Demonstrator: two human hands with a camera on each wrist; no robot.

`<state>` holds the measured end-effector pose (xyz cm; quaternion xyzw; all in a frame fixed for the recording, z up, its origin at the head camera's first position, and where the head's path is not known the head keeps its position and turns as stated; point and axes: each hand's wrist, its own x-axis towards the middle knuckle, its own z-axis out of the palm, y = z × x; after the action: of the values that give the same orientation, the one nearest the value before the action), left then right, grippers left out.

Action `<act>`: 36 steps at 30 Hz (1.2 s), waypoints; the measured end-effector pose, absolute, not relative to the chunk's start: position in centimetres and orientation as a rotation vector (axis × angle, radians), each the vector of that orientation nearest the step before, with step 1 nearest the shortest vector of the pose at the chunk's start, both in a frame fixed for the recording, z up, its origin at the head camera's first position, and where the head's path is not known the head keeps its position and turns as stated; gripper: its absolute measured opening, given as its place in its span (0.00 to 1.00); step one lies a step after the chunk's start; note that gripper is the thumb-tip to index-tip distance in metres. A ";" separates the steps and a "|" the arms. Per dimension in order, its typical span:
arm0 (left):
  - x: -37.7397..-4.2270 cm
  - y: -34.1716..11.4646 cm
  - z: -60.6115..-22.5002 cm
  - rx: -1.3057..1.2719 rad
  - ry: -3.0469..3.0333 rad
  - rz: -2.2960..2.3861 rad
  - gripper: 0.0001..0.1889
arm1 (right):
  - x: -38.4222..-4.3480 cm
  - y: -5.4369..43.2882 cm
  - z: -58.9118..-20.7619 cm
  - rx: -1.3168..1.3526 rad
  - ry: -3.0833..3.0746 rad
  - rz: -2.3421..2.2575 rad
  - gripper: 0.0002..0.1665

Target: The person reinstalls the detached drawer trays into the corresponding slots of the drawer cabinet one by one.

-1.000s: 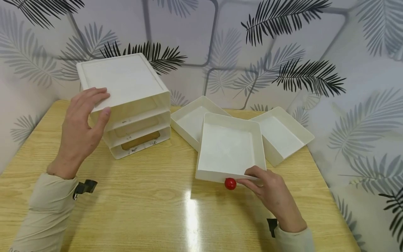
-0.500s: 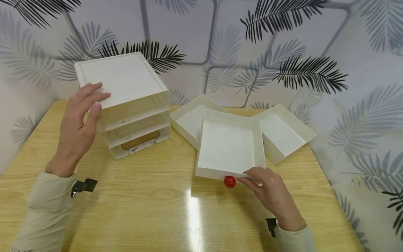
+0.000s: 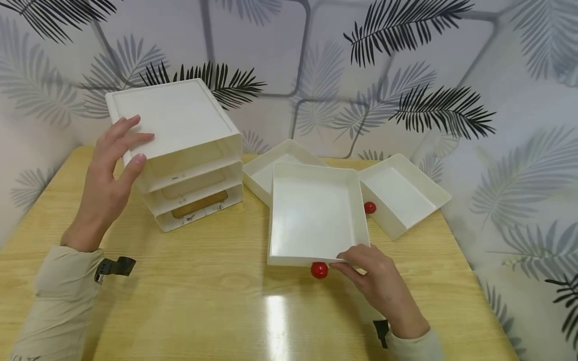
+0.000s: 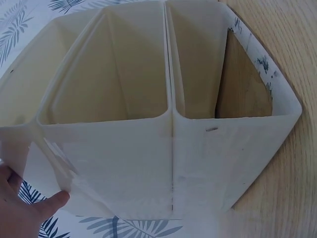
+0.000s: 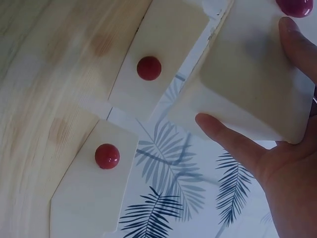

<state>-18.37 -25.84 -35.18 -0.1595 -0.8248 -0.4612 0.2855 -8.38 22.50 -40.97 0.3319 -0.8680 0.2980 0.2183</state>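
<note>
In the head view my left hand (image 3: 106, 185) rests on the top left edge of a white three-slot drawer cabinet (image 3: 176, 115), fingers loosely straight and spread. The left wrist view shows the cabinet's slots (image 4: 119, 74) with no drawers in them and my thumb against its side wall. My right hand (image 3: 384, 281) pinches the front right corner of a white drawer (image 3: 311, 215), thumb outside beside its red knob (image 3: 319, 271), fingers over the rim. In the right wrist view the drawer's underside (image 5: 247, 84) is tilted up above the table.
Two more white drawers, one behind left (image 3: 264, 173) and one at right (image 3: 399, 195), lie on the wooden table (image 3: 203, 301). The right one has a red knob (image 3: 370, 207). A leaf-patterned wall (image 3: 280, 60) stands close behind.
My right hand has moved the drawer slightly left and toward me, uncovering the right drawer's red knob. My left thumb has slid left and its fingers have spread. The cabinet stays about where it was.
</note>
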 end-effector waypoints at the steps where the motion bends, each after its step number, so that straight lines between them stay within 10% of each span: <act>1: -18.3 -25.9 -35.3 -0.424 -2.207 -1.236 0.19 | -8.3 22.4 -41.1 0.926 -2.402 0.838 0.19; 25: -18.4 -25.2 -35.3 -0.433 -2.162 -1.266 0.20 | -7.5 18.5 -41.9 1.181 -2.337 0.842 0.03; 36: -18.3 -25.4 -35.3 -0.426 -2.153 -1.243 0.20 | -7.1 16.9 -42.1 1.217 -2.374 0.822 0.13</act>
<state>-18.31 -25.44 -35.25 -0.1607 -0.8129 -0.4695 0.3048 -7.10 16.92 -42.07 0.4293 -0.8374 0.2901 0.1740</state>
